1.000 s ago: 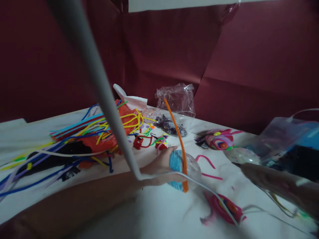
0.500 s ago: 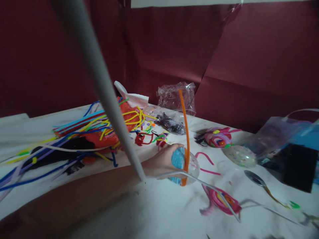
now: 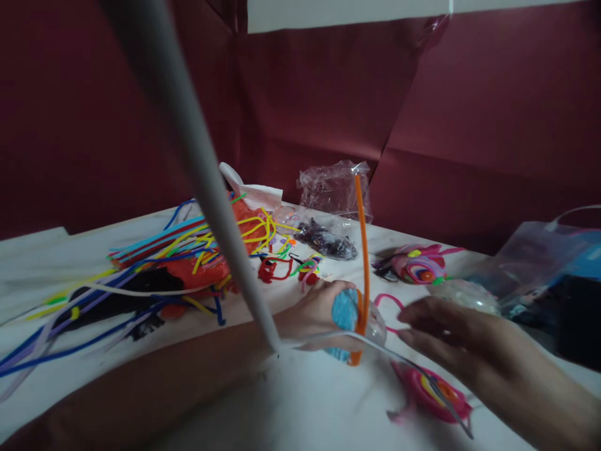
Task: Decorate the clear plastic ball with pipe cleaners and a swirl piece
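Note:
My left hand (image 3: 322, 313) is closed around a clear plastic egg-shaped shell (image 3: 377, 326) partly covered in blue. An orange pipe cleaner (image 3: 364, 263) crosses the shell, with one long end standing upright. From the right my right hand (image 3: 460, 341) reaches in, thumb and fingers apart with nothing visible between them. Its fingertips lie close to a bent pink pipe cleaner (image 3: 387, 297) and just short of the shell. Below it lies a coiled pink piece (image 3: 434, 391) with a yellow and orange eye.
A grey pole (image 3: 216, 200) and a thin pale strip (image 3: 399, 357) cross the view in front. Left lie loose pipe cleaners (image 3: 159, 241). Behind are a clear plastic bag (image 3: 333, 191) and a pink coiled fish-like figure (image 3: 417, 264). Another clear shell (image 3: 469, 295) and a black box (image 3: 580, 322) stand right.
My right hand has come into view from the right, toward the shell. My left hand still holds the shell and orange pipe cleaner. The whole view has shifted slightly.

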{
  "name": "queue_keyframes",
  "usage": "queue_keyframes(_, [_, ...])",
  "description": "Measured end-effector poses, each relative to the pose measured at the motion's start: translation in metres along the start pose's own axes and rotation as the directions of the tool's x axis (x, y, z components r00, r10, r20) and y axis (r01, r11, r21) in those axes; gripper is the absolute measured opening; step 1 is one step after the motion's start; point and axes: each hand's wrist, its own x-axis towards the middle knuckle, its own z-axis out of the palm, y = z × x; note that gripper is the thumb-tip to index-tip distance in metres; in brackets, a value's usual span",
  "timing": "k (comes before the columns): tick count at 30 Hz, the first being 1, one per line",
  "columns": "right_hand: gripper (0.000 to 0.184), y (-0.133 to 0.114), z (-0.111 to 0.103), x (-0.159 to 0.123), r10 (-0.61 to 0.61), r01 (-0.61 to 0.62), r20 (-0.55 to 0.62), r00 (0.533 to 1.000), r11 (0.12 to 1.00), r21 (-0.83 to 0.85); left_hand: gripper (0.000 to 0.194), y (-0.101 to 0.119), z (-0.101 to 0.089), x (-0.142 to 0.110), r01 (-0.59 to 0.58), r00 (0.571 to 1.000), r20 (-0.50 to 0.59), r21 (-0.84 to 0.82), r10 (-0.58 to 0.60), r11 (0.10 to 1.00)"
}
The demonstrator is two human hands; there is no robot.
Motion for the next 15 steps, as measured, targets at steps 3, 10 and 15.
queue_keyframes(3, [0.032,-0.007,0.013,0.038,-0.011,0.006,0.043,0.999,0.994,0.107,0.081,0.005,0.001,-0.002,0.032,0.999,0.007,0.008,-0.032,0.999])
queue_keyframes(10, [0.029,-0.007,0.021,0.055,-0.034,-0.035,0.238,0.971,0.96,0.277,0.073,0.009,-0.002,0.001,0.019,1.0,0.02,0.018,-0.02,1.0])
queue_keyframes(15, [0.038,-0.002,0.016,0.054,-0.078,-0.001,0.236,0.969,0.947,0.32,0.067,0.005,-0.003,0.005,0.022,0.998,0.053,0.006,-0.023,1.0])
